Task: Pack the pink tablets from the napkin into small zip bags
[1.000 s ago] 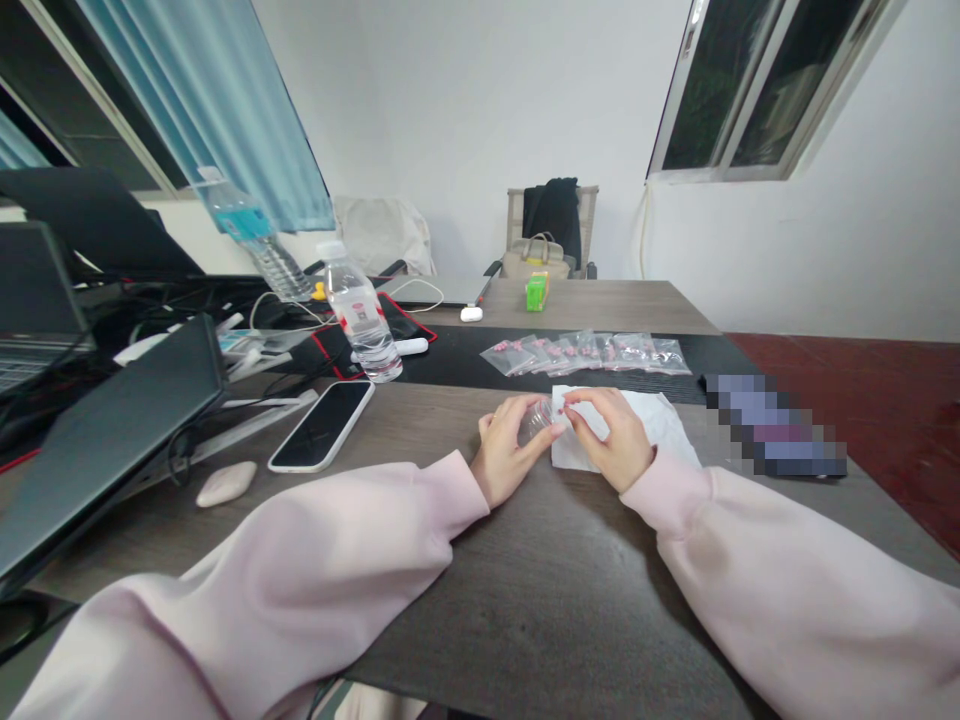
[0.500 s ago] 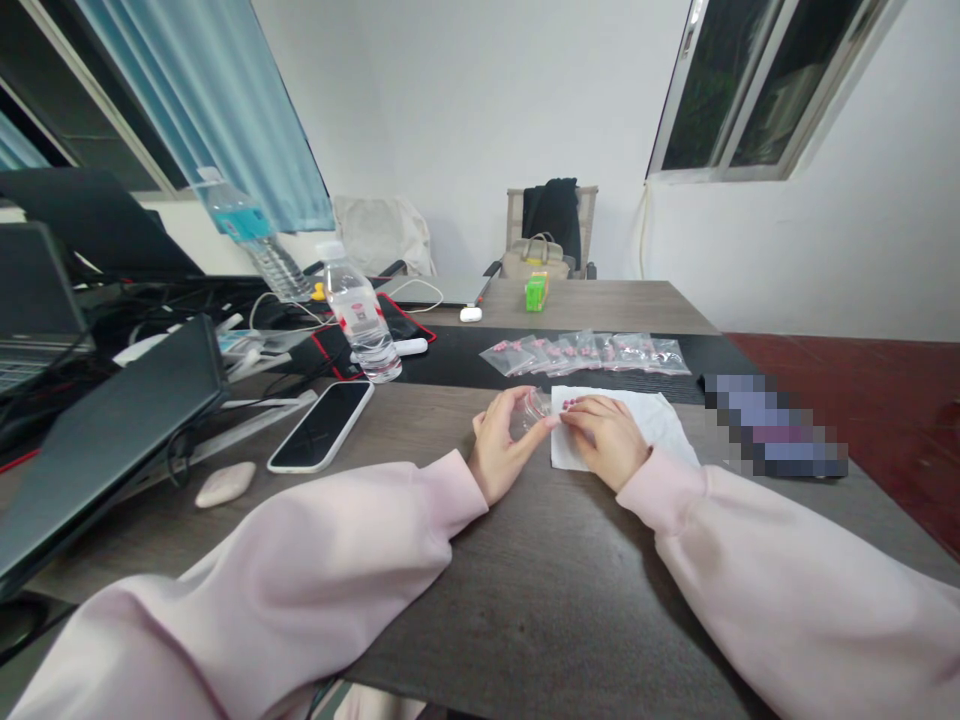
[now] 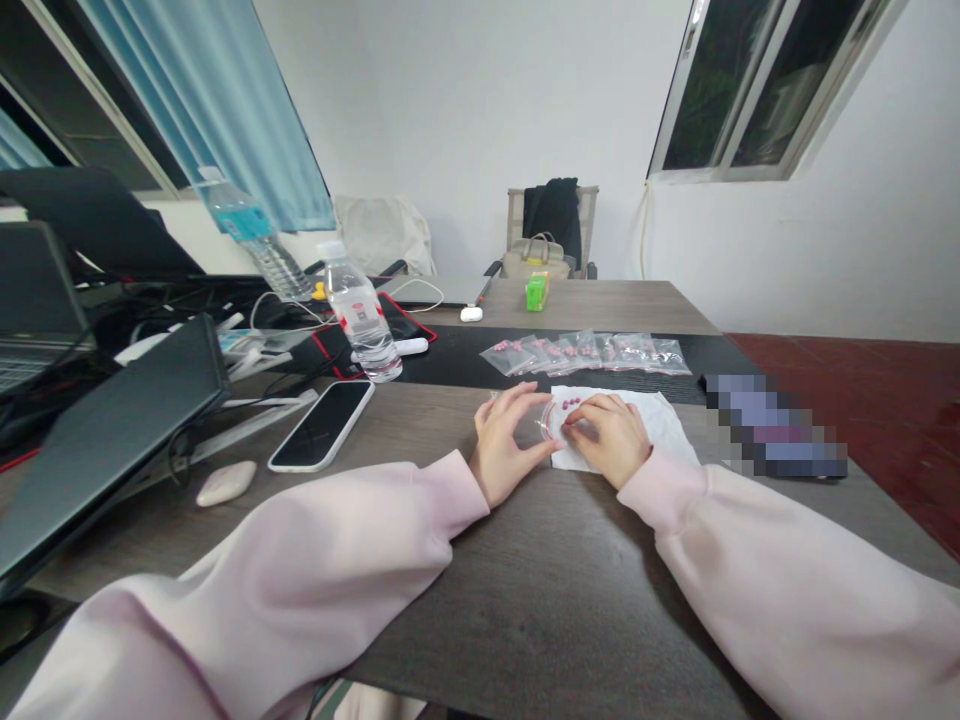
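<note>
My left hand (image 3: 506,443) arches over a small clear plastic cup (image 3: 541,422), which has a reddish rim and sits at the left edge of a white paper sheet (image 3: 660,425). Its exact shape is hard to make out. My right hand (image 3: 609,437) rests on the paper, with its fingertips at the cup's rim. Several small pink beads (image 3: 571,403) lie on the paper just above those fingers. Both pink sleeves run back toward me along the dark wooden table (image 3: 555,600).
Several small zip bags of pink items (image 3: 585,352) lie in a row on a black mat behind the paper. To the left are a phone (image 3: 322,425), a water bottle (image 3: 358,312), a mouse (image 3: 226,483) and a laptop (image 3: 112,430). A pixelated object (image 3: 772,425) lies right.
The clear cup has shifted right and lower, toward the paper, and its reddish rim now shows. My left fingers have spread wider over it, and my right hand has settled slightly lower.
</note>
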Motion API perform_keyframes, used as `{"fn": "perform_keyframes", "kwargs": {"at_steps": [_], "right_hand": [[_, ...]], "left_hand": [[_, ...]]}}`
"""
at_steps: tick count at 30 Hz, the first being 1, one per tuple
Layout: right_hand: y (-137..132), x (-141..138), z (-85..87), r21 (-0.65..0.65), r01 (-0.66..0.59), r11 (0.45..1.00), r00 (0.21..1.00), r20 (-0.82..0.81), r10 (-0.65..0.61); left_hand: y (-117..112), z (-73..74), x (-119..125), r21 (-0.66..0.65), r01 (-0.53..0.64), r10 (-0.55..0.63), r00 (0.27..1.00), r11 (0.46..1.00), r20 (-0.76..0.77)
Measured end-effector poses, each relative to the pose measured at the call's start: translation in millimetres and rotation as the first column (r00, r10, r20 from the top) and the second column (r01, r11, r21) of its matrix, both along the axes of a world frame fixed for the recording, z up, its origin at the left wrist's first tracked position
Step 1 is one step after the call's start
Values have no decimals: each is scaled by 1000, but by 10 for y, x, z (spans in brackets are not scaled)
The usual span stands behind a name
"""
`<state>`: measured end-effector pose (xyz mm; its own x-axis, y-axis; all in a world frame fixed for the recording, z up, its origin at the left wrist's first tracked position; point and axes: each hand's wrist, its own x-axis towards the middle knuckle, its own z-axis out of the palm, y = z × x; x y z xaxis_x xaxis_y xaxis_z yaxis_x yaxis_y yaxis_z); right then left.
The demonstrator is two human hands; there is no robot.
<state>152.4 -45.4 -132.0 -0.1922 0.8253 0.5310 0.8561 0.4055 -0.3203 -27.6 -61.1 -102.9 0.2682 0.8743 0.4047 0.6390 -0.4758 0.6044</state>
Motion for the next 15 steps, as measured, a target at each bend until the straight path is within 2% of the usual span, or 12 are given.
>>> {"fn": "perform_keyframes", "kwargs": {"at_steps": [4,8,12,15], "right_hand": [[0,-6,-10,2,5,1000,1000,7,-5],[4,-9,-16,20,7,1000,1000,-10,-6],[-13,-21,30,80,37,996,991,-130,-26],[-49,-32,106,198,55,979,961,-275,2]], "left_hand": [[-11,25,6,2,-14,14,1000,1000,-13],[-35,88,5,60,-42,40,999,997,34],[-29,115,-7,118,-12,-10,983,993,183],[-11,100,-7,85,18,-41,961,996,272]]}}
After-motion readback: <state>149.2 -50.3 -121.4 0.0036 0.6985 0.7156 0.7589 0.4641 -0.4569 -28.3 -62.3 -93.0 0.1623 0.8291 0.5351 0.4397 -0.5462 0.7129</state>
